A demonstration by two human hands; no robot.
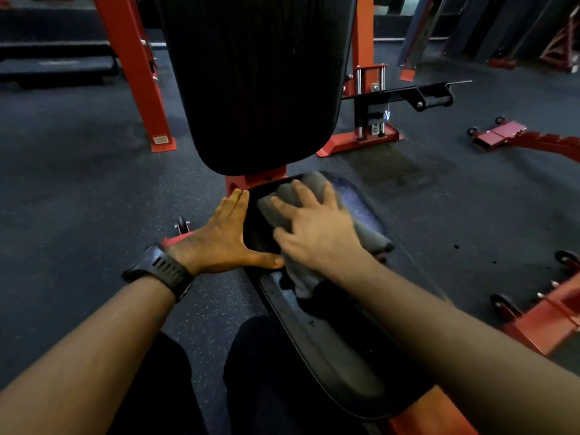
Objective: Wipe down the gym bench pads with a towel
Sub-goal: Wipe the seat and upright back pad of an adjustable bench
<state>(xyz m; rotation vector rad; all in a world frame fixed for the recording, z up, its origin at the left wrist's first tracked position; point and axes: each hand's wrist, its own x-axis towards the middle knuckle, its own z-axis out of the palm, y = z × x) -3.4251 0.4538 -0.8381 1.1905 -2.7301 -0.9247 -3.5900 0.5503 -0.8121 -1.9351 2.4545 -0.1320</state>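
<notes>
Item: seat pad (329, 356), black, running from 5 o'clock up toward the centre of the view; small droplets on its near part; a wet violet sheen at its far right corner.

Item: towel (372, 237), grey, bunched; lies on the far end of the seat pad, just below the red bracket (251, 180); one fold trails back toward 6 o'clock under the right wrist.

Item: right hand (317, 230); fingers spread apart and straight, palm flat, pressing on top of the towel; fingertips point to 11 o'clock.

Item: left hand (226, 240); fingers straight and held together along the pad's left edge, tips near the bracket; thumb stretched out to 3 o'clock across the pad, its tip touching the towel; grips nothing.

Item: watch (163, 268), black, on the left wrist.

Item: back pad (260, 83), black, ribbed, raised steeply at 12 o'clock from the seat pad; apart from the towel.

Item: red upright (135, 73) at 10 o'clock; red base with black arm (408, 95) at 2 o'clock; wheeled red frame (502, 136) at 3 o'clock, well apart from the bench; dark speckled floor (78, 183).
</notes>
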